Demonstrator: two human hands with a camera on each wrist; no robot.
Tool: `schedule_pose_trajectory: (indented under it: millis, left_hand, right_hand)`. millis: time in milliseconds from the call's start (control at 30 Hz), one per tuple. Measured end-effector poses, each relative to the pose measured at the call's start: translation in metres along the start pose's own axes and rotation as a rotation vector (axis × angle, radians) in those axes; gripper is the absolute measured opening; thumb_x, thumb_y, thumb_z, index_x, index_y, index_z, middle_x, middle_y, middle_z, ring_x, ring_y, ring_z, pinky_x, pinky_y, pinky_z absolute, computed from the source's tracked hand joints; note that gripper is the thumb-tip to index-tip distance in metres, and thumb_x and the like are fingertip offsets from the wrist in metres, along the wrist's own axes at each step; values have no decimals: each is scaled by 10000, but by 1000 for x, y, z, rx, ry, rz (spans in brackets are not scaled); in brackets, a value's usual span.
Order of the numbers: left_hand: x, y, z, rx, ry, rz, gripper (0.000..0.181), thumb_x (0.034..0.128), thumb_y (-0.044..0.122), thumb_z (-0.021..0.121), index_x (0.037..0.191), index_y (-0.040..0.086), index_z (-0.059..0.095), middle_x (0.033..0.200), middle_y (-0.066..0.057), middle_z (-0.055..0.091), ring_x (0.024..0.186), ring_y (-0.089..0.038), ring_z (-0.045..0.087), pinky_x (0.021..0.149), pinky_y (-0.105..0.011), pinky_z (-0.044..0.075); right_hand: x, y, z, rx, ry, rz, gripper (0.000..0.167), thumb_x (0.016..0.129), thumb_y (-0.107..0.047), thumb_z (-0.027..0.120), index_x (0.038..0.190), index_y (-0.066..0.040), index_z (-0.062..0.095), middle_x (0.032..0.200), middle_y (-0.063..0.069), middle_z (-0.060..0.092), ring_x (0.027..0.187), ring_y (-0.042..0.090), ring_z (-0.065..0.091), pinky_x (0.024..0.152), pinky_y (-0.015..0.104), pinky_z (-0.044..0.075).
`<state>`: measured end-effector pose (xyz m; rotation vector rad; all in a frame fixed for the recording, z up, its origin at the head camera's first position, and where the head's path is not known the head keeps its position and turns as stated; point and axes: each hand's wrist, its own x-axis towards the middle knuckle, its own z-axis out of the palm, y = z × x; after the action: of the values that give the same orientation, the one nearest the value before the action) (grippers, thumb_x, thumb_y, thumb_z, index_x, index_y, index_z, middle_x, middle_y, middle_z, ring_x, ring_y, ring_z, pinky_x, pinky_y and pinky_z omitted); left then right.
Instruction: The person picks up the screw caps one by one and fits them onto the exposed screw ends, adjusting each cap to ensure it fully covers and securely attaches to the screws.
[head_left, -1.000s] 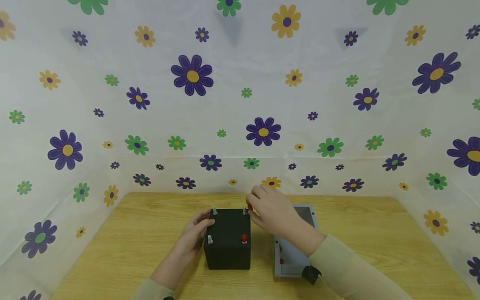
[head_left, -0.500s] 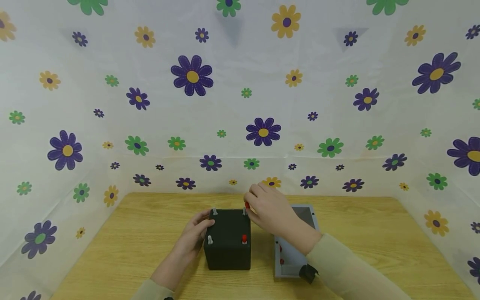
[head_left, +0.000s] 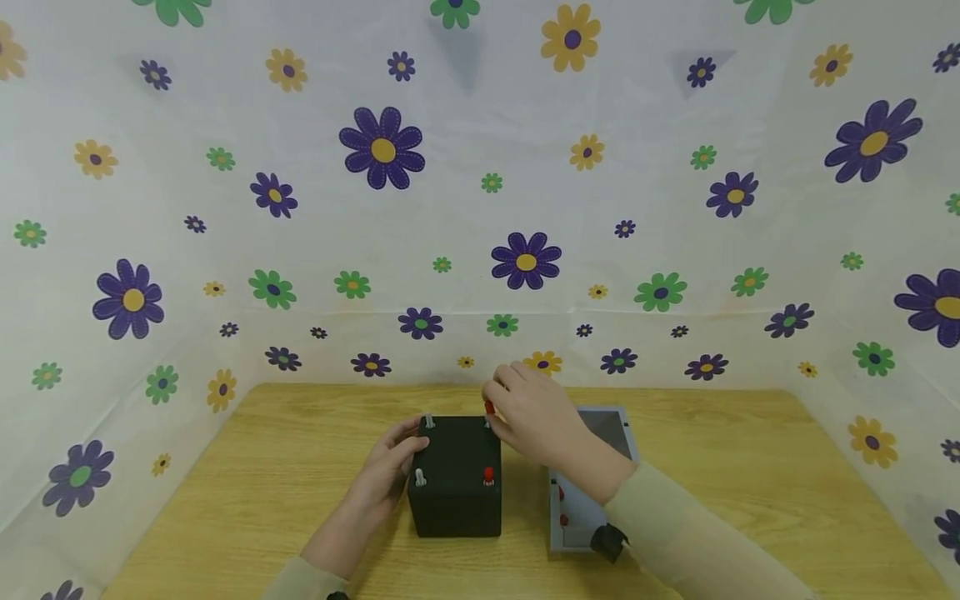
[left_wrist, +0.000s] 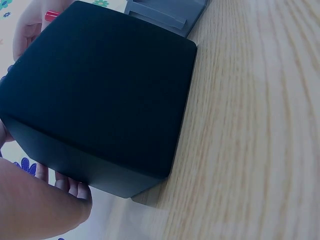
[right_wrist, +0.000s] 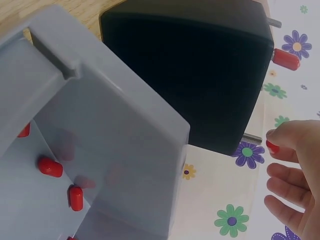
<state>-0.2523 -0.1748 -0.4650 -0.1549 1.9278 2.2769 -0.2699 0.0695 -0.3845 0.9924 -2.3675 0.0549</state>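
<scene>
A black box-shaped block (head_left: 457, 467) stands on the table with an upright metal bolt near each top corner. My left hand (head_left: 392, 462) grips its left side, thumb on the top edge and fingers round the far side. In the right wrist view, one red cap (right_wrist: 286, 59) covers a bolt; this is the near right bolt. My right hand (head_left: 532, 412) pinches another small red cap (right_wrist: 272, 146) between thumb and forefinger. That cap sits just off the tip of the far right bolt (right_wrist: 251, 138). Both left bolts (head_left: 420, 477) are bare.
A grey tray (head_left: 632, 442) stands right of the block, partly under my right forearm. Several loose red caps (right_wrist: 76, 198) lie inside it. Behind the wooden table (head_left: 300, 450) hangs a white flowered cloth (head_left: 450, 217).
My right hand has shifted slightly left with the pinched cap, from beside the far right bolt to over its tip. My left hand and the block have stayed put.
</scene>
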Motion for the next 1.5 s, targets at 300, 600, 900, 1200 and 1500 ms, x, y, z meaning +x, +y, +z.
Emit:
schedule_pose_trajectory:
  millis: [300,600,900,1200,1500]
  left_hand:
    - [-1,1,0,-1,2,0,559,984,50,580,1516,-40,435,1337,-69,555,988,-34,645,873,-170,539]
    - [0,0,-1,1,5,10,564,976,49,584,1511,-54,438,1314,-60,567,980,-35,643,866,-167,539]
    - [1,-1,-1,-23,-1,19,532,975,41,590,1484,-42,461,1250,-14,586,970,-34,657,865,-177,549]
    - [-1,1,0,0,13,-5,555,974,53,597,1501,-46,453,1295,-52,575,985,-43,643,868,-173,544]
    - [-1,1,-1,-5,0,0,571,972,51,590,1513,-45,435,1299,-47,569,968,-34,651,865,-173,547]
  right_hand:
    - [2,1,4,11,-5,-2,253,890,-251,870,1048,-136,708,989,10,662,882,170,596,784,259,566]
    - [4,0,5,28,-21,17,277,880,-267,885,1056,-137,715,993,11,668,892,167,597,795,253,574]
    - [4,0,5,73,-31,32,291,855,-243,911,1052,-141,723,1008,12,676,916,170,611,818,258,585]
    - [2,1,8,120,-18,44,308,837,-240,926,1043,-150,715,1014,12,676,940,176,626,846,267,596]
    - [1,2,13,110,-5,38,290,839,-278,922,989,-164,702,980,-2,661,906,168,608,804,260,577]
